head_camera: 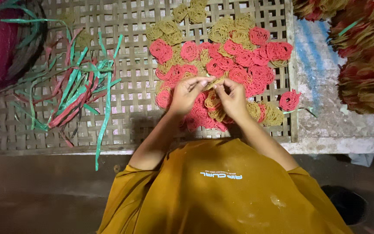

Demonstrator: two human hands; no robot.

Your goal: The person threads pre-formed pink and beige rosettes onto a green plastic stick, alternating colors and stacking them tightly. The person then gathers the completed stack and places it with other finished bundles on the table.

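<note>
Right now both hands meet over the middle of the woven bamboo tray (122,125), and between them sits a small yellow noodle coil (214,82). The left hand (186,93) pinches it with fingers drawn narrow, the right hand (232,99) closes on the same piece from the other side, thumbs nearly touching. Beneath and beyond the hands spreads a loose heap of red and yellow coiled crackers (234,56), still unsorted and untied, so plenty looks left to handle. One red coil (289,100) lies apart, just off the tray's right edge. Off to the left a pile of green and red plastic strips (81,89) waits untouched on the tray. At the far right, stacked bundles of crackers (364,65) look already gathered, which suggests part of the work is done while the larger share on the tray remains
</note>
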